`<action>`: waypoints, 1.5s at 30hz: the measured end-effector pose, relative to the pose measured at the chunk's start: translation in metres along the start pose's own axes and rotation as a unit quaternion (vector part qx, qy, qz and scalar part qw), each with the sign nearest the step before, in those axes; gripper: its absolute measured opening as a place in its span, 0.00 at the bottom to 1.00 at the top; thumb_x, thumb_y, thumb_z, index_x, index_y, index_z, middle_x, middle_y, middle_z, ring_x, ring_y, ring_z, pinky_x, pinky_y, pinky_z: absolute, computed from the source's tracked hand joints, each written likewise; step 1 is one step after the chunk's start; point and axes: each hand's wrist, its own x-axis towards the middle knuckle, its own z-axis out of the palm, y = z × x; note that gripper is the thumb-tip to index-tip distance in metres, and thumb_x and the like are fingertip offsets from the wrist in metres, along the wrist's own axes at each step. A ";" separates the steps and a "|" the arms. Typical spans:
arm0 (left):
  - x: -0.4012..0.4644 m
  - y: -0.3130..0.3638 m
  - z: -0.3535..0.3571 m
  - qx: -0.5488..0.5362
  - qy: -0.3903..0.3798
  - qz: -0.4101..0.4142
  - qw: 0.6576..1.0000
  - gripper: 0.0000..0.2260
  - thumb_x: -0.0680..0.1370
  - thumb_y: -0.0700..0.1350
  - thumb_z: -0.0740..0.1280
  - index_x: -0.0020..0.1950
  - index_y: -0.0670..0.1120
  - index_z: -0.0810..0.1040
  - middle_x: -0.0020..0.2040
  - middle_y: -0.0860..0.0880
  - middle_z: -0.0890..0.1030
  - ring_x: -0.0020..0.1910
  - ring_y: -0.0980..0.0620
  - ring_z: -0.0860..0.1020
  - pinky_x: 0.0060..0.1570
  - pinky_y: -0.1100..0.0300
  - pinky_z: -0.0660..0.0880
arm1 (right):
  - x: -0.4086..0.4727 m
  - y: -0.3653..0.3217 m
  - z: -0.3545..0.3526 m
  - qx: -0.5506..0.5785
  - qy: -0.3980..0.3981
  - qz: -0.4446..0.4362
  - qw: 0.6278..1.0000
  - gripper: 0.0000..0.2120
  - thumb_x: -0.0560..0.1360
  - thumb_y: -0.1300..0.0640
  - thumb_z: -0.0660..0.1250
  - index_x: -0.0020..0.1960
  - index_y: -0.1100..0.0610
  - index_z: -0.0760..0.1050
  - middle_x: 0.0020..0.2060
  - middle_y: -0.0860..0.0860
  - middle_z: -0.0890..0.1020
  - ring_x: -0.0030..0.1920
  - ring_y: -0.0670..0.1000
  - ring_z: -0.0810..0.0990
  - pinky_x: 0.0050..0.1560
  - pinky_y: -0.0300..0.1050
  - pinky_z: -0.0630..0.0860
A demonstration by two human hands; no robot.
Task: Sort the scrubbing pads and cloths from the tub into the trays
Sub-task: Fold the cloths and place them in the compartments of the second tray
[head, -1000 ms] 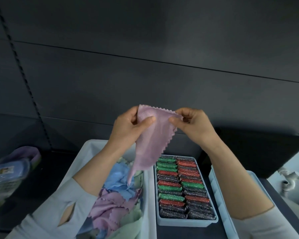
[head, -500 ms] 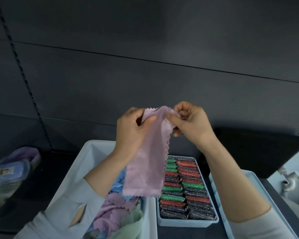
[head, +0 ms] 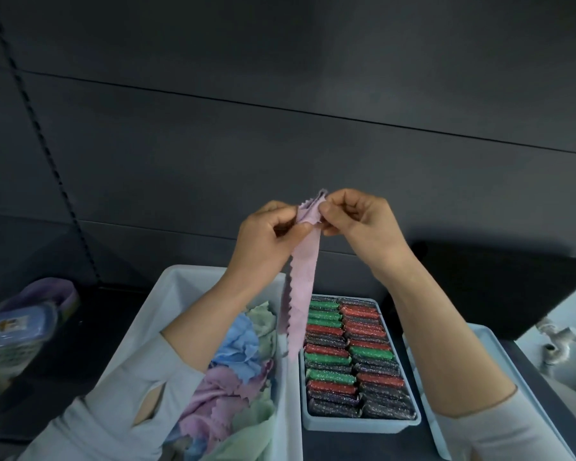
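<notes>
A pink cloth (head: pixel 301 281) with zigzag edges hangs folded in a narrow strip above the containers. My left hand (head: pixel 266 241) and my right hand (head: pixel 359 224) both pinch its top edge, close together, fingers curled. Below on the left stands a pale tub (head: pixel 180 284) with several crumpled blue, pink and green cloths (head: pixel 243 354). In the middle a tray (head: pixel 359 425) is packed with rows of green, red and dark glittery scrubbing pads (head: pixel 346 354). A second pale tray (head: pixel 486 337) sits at the right, its inside mostly hidden by my right forearm.
A dark panelled wall rises behind the table. At the far left lies a blue-lidded package (head: pixel 14 327) beside a purple object (head: pixel 52 291). A white tap-like fitting (head: pixel 556 341) stands at the right edge.
My hands have come together, bringing the cloth's top corners close. The cloth went from spread wide to a narrow folded strip hanging down.
</notes>
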 end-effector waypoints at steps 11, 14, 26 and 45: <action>0.002 0.004 -0.001 -0.062 -0.001 -0.058 0.996 0.09 0.79 0.39 0.66 0.56 0.46 0.84 0.52 0.51 0.84 0.52 0.58 0.82 0.56 0.62 0.76 | 0.001 0.007 -0.008 -0.073 -0.019 0.011 0.997 0.07 0.77 0.63 0.66 0.40 0.59 0.76 0.35 0.55 0.84 0.36 0.50 0.81 0.41 0.43 0.79; 0.006 0.007 -0.004 -0.069 0.000 -0.059 0.996 0.09 0.79 0.39 0.66 0.56 0.46 0.84 0.52 0.53 0.84 0.53 0.58 0.81 0.57 0.59 0.77 | 0.002 0.007 -0.013 -0.134 -0.003 0.001 0.991 0.06 0.75 0.62 0.68 0.39 0.59 0.78 0.34 0.55 0.84 0.36 0.54 0.83 0.38 0.43 0.80; 0.002 0.007 0.006 -0.044 -0.026 -0.033 0.998 0.11 0.79 0.39 0.67 0.59 0.46 0.82 0.51 0.48 0.83 0.51 0.54 0.81 0.58 0.55 0.77 | 0.005 0.005 -0.001 0.086 0.018 0.061 0.994 0.05 0.77 0.65 0.68 0.42 0.63 0.79 0.34 0.58 0.84 0.34 0.54 0.84 0.37 0.41 0.80; 0.020 0.003 -0.006 -0.246 0.021 -0.151 0.957 0.09 0.78 0.37 0.68 0.56 0.45 0.81 0.47 0.51 0.83 0.48 0.56 0.79 0.51 0.61 0.76 | -0.030 0.080 0.005 0.124 -0.177 0.211 0.953 0.14 0.73 0.54 0.70 0.54 0.62 0.79 0.50 0.53 0.85 0.52 0.50 0.84 0.55 0.42 0.78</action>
